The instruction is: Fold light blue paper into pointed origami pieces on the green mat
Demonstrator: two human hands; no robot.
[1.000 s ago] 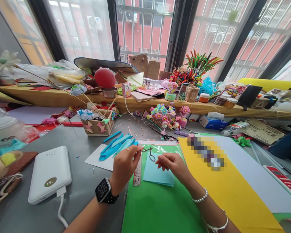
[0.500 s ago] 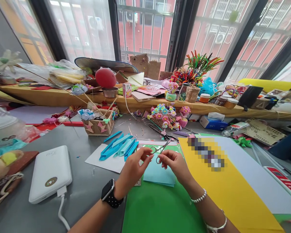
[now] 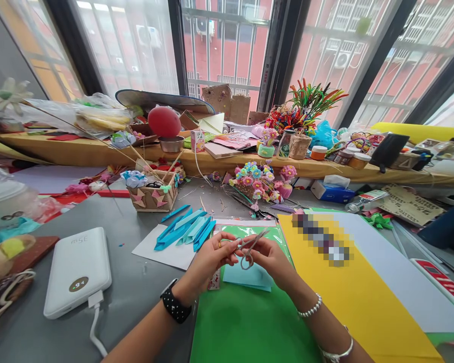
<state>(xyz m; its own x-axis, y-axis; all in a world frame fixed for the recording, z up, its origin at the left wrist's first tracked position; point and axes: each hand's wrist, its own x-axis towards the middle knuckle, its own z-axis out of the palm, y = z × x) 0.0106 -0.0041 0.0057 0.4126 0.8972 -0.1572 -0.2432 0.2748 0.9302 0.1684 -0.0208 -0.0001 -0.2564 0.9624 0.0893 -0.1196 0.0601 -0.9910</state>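
Both hands meet just above the table over a light blue paper square lying on a green sheet. My left hand and my right hand are both closed on a small pair of scissors, the handle loops between the fingers and the blades pointing up and to the right. A patterned ruler lies partly hidden under my left hand. Several folded blue paper strips rest on a white sheet just beyond my left hand.
A white power bank with its cable lies at the left. Yellow paper covers the right. A small box of craft bits, paper flowers and a cluttered wooden shelf stand behind.
My left hand lifted the scissors off the green sheet and brought them to my right hand. Both hands now grip them close together above the blue square.
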